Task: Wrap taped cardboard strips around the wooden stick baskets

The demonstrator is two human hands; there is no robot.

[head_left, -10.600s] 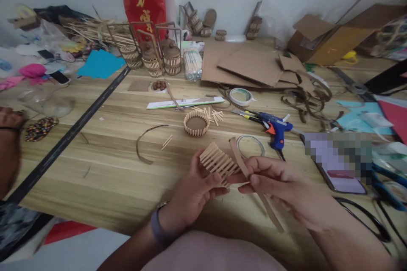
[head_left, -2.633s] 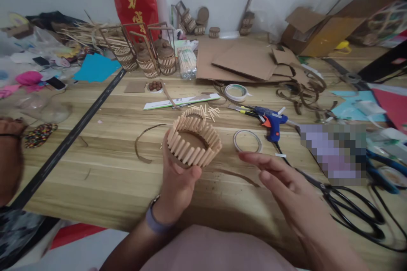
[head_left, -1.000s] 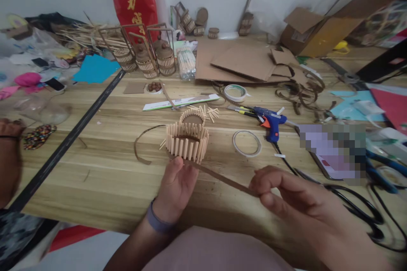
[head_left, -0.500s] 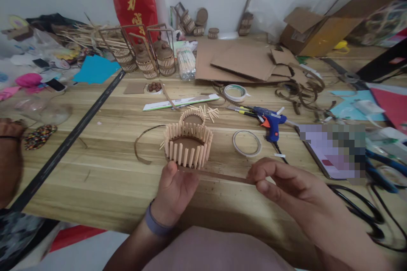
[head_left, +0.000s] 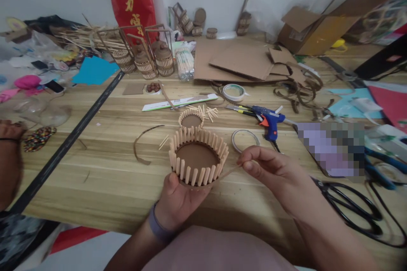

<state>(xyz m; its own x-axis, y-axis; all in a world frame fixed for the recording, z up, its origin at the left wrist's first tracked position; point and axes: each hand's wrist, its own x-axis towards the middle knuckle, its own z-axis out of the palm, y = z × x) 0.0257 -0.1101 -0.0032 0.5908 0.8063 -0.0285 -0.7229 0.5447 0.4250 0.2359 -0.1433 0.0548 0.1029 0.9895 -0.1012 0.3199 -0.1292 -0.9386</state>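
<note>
My left hand (head_left: 184,199) is closed on a round cardboard basket (head_left: 197,156) ringed with short upright wooden sticks; its thumb presses the near side and its fingers are under the base. Between finger and thumb, my right hand (head_left: 263,167) pinches the free end of a narrow cardboard strip (head_left: 229,172). That strip runs to the basket's lower edge and lies along its near side. Just behind stands a smaller ring of sticks on a cardboard base (head_left: 191,120). A curved cardboard strip (head_left: 136,146) lies to the left, near two loose sticks (head_left: 163,142).
A blue glue gun (head_left: 270,120), a tape roll (head_left: 235,138) and black scissors (head_left: 352,207) lie to the right. Finished lidded baskets (head_left: 163,59) and cardboard sheets (head_left: 235,61) are at the back. Another person's arm (head_left: 11,161) rests at the left edge.
The basket has come nearer and tilted, showing more of its inside. My right hand has shifted left and slightly up, and the strip now bends along the basket's base.
</note>
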